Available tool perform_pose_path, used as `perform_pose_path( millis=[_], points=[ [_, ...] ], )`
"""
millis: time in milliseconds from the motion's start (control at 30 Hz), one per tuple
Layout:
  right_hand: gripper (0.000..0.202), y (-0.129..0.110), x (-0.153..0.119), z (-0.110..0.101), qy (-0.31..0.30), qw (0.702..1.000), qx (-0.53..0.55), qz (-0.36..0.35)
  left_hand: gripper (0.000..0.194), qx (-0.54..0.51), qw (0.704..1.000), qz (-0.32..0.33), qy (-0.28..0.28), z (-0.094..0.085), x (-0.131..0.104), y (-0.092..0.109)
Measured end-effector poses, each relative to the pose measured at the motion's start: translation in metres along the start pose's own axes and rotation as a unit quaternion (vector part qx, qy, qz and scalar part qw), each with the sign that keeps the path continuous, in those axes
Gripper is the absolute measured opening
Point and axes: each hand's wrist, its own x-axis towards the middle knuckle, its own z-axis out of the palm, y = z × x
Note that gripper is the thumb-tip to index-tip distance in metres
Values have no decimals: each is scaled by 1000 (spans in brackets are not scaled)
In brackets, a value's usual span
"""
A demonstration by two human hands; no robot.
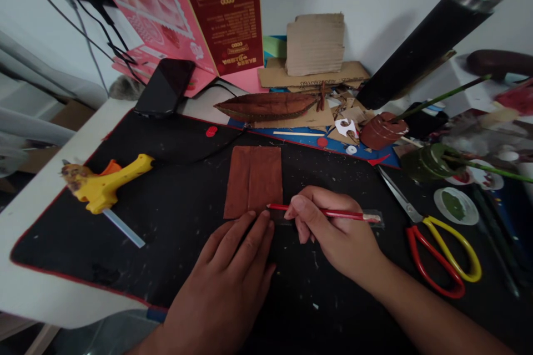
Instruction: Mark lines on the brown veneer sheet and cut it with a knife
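A brown painted rectangular piece (254, 180), probably cardboard, lies flat on the black mat with a lengthwise line down it. My left hand (233, 266) rests with fingers stretched out over its near edge, pressing on a clear strip that looks like a ruler (378, 218). Most of that strip is hidden under both hands. Between the fingers and thumb of my right hand (333, 227) is a red pencil (343, 214), its tip touching the lower right part of the brown piece. Behind it lies a brown leaf-shaped boat-like form (266, 107).
A yellow glue gun (104, 180) lies left with its glue stick. Scissors (420, 219) with red and yellow handles lie right, near paint jars (383, 130) holding brushes. A phone (165, 87), cardboard pieces (315, 44), a pink box (145, 5) and a black flask (433, 39) stand behind.
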Motion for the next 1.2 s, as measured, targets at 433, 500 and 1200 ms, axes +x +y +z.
perform_pose_path(
  millis=[433, 500, 1200],
  points=[
    [40, -1, 1, 0, -2, 1000, -9, -5, 43, 3, 1000, -2, 1, 0, -2, 0],
    [39, -1, 1, 0, 0, 1000, -1, -4, 43, 3, 1000, -3, 2, 0, -3, 0],
    [40, -2, 2, 1, 4, 1000, 8, -2, 41, -4, 1000, -2, 0, -1, -1, 1]
  ],
)
